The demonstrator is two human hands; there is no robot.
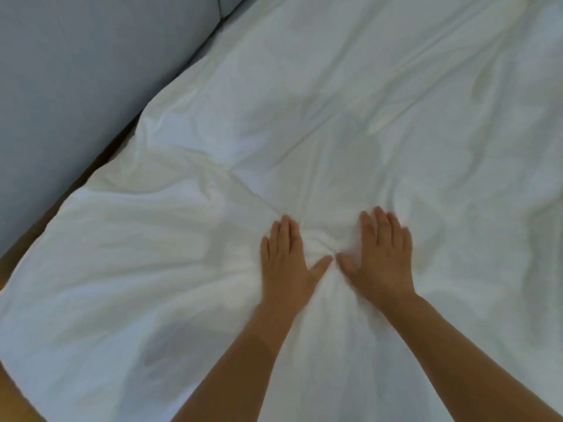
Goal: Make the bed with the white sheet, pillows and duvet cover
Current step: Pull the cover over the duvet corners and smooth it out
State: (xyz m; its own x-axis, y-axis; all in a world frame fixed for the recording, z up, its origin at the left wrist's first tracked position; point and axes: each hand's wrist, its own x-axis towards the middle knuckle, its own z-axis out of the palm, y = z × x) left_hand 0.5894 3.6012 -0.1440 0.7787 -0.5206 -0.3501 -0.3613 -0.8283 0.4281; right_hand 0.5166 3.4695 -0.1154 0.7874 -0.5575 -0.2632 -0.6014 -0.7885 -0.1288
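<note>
Pressing flat on the white duvet (304, 132), both hands are laid palm-down side by side near the middle of the frame: left hand (286, 260) and right hand (380, 260), fingers straight and held roughly together, thumbs angled inward and almost touching. Nothing is gripped or pinched. A small ridge of bunched cloth (320, 245) is caught between the two hands, with creases radiating out from it. The duvet is spread across the bed and fills most of the view; its near-left corner lies toward the lower left edge, close to a grey-blue upholstered panel (76, 86) running along the left side. A thin strip of brown surface (61, 202) is seen between panel and bedding. Handling is judged as light, soft and fully limp: the fabric wrinkles under slight pressure and is not expected to hold any shape. The cover is judged likely to slide over its filling, so flat palms are suited to smoothing only. For repositioning, hold is better taken at an edge or corner, pinched through both layers. Pillows cannot be made out in this view.
</note>
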